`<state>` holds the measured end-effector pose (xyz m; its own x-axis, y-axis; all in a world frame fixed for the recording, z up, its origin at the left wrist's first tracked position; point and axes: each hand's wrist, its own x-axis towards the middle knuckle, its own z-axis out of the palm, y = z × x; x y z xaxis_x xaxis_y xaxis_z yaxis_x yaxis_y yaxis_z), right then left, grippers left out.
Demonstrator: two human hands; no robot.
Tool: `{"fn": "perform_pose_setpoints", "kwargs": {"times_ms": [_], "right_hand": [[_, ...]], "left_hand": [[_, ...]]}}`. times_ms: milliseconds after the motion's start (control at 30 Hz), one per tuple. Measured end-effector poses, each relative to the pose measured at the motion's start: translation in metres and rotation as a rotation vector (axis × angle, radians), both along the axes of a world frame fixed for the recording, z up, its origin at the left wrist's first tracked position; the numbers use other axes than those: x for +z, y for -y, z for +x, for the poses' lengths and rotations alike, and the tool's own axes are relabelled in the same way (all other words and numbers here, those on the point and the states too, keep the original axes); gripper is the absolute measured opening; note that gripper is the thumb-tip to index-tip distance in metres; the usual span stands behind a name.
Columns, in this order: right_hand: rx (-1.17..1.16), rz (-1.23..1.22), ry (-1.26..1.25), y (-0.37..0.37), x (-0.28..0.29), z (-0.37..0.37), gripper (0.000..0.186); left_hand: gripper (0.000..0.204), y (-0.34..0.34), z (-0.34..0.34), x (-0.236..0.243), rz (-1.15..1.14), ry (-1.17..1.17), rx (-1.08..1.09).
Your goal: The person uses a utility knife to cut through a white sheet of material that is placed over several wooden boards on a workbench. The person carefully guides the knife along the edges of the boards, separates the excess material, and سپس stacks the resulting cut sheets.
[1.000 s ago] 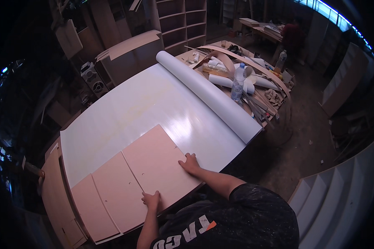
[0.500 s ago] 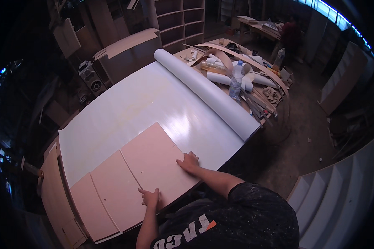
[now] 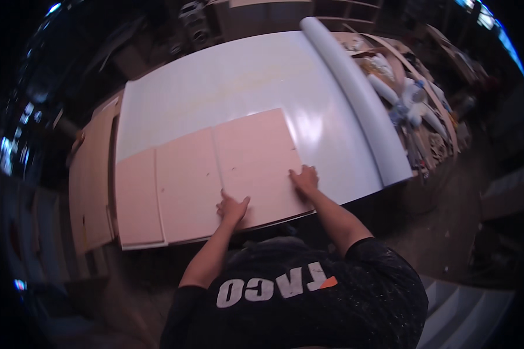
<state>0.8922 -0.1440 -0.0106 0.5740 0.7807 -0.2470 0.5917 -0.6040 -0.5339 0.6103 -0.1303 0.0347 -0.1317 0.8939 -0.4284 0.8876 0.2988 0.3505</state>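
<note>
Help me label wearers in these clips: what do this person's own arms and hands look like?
The left hand and right hand are bare, with no gloves or watch visible. The forearms are uncovered below short black sleeves. The black shirt has pale specks, large white lettering and a small orange mark.

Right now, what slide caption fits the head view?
Left hand and right hand at opposite edges of the rightmost pink board, atop a white sheet rolled up at its right end.
</note>
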Motion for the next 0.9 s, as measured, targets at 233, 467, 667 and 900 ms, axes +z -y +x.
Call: {"fn": "perform_pose_setpoints", "kwargs": {"times_ms": [233, 467, 667, 900], "right_hand": [[0.045, 0.015, -0.007, -0.0005, 0.0083, -0.006, 0.065], [0.041, 0.066, 0.043, -0.0015, 0.0026, -0.0015, 0.069], [0.034, 0.066, 0.042, -0.0011, 0.0027, -0.0002, 0.07], [0.048, 0.029, 0.045, -0.005, 0.0001, 0.0007, 0.072]], "left_hand": [[0.113, 0.0061, -0.0056, 0.0014, -0.043, 0.001, 0.016], [0.112, 0.0048, -0.0007, 0.0038, -0.018, 0.051, 0.011], [0.11, 0.0059, -0.0014, 0.0039, -0.013, 0.049, -0.009], [0.11, 0.0006, -0.0044, 0.0032, -0.045, 0.03, -0.036]]}}
